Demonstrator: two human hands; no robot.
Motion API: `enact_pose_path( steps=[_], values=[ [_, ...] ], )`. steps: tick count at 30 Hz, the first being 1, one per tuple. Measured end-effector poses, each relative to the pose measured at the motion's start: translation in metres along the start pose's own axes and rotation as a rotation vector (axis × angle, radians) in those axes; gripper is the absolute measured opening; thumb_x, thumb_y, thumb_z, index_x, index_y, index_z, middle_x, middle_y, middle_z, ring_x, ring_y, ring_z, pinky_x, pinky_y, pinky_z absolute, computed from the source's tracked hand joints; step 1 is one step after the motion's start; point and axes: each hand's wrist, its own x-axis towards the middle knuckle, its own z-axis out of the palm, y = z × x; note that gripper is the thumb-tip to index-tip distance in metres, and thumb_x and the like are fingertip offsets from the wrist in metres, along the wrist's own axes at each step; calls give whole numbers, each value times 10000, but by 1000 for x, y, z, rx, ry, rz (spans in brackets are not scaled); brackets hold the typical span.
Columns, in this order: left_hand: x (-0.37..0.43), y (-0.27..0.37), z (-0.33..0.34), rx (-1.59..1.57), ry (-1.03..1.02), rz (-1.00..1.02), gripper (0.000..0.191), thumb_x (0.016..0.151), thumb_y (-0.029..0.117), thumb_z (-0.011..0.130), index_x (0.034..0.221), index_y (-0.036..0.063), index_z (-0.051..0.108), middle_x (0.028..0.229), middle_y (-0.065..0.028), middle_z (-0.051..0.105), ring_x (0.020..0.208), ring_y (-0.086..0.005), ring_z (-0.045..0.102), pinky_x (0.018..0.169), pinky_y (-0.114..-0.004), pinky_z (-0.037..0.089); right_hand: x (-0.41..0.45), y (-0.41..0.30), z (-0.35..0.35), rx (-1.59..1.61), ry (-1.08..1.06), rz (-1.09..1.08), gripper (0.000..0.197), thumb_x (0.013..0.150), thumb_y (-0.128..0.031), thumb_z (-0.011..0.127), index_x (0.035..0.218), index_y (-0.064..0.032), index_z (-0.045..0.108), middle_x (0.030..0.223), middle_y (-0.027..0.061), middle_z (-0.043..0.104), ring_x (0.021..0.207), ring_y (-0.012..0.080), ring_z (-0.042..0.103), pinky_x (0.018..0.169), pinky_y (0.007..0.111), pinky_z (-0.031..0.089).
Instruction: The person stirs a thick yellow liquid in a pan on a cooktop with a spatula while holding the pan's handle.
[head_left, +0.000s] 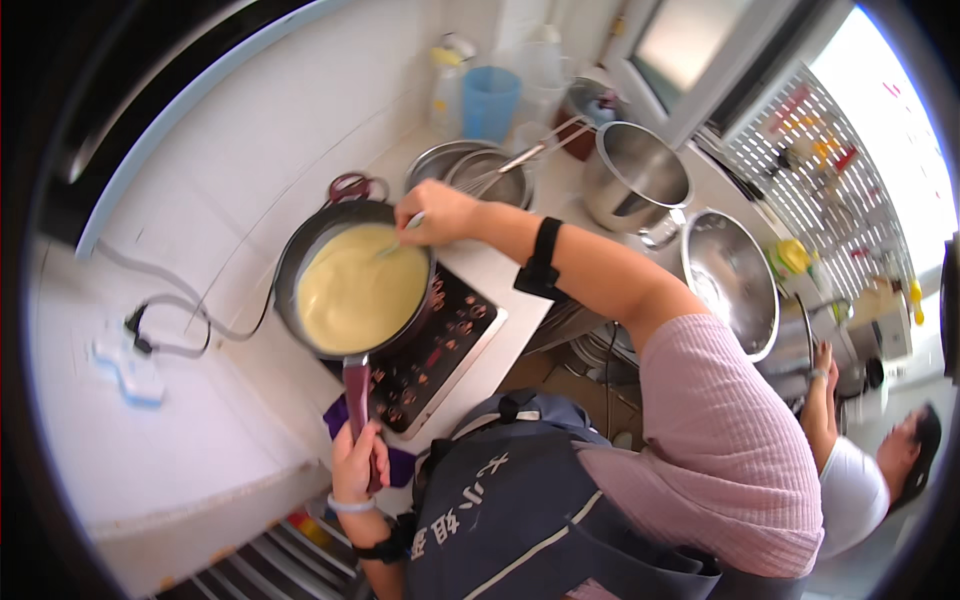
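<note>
A dark frying pan (289, 319) holds a smooth pale yellow mixture (364, 289) and stands on a black induction cooktop (450, 341). My left hand (360, 459) is closed around the lower part of the pan's maroon handle (358, 386), with a purple cloth (403, 466) beside it. Over the pan's upper right rim, my right hand (435, 214) grips a thin pale utensil (390, 246) whose lower end reaches into the mixture. What kind of utensil it is cannot be told.
Right of the pan are metal bowls (431, 161) with a whisk (517, 161), a steel pot (637, 176) and a large steel bowl (731, 285). A blue jug (490, 103) stands behind. Cables (180, 298) run along the left wall. Another person (855, 480) is at the far right.
</note>
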Motion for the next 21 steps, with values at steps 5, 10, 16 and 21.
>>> enact_pose_path(
  steps=[5,10,16,21],
  values=[
    [1,-19,-12,1,-7,76,251,980,312,388,988,63,418,469,-36,387,286,-127,352,265,-236,304,-30,-18,-8,255,-67,45,174,670,-227,654,672,-55,679,590,101,627,589,269,621,576,355,497],
    [-13,5,22,165,9,-55,256,954,359,459,965,103,464,529,-10,416,370,-109,356,308,-234,296,-20,-33,56,-19,33,-142,274,614,-319,637,659,-52,674,639,144,628,644,338,612,613,425,489],
    [-5,-2,-3,282,63,-141,382,947,506,365,952,131,439,508,-3,378,349,-97,305,295,-254,257,35,-40,93,-129,14,39,251,584,-266,627,723,-66,692,738,142,659,746,327,630,665,429,494],
    [-12,6,15,307,100,-122,384,940,506,389,967,127,439,502,23,356,365,-86,316,305,-242,236,34,-29,67,-140,36,172,234,594,-250,624,725,-68,693,753,136,663,758,311,636,671,405,497]
  ],
)
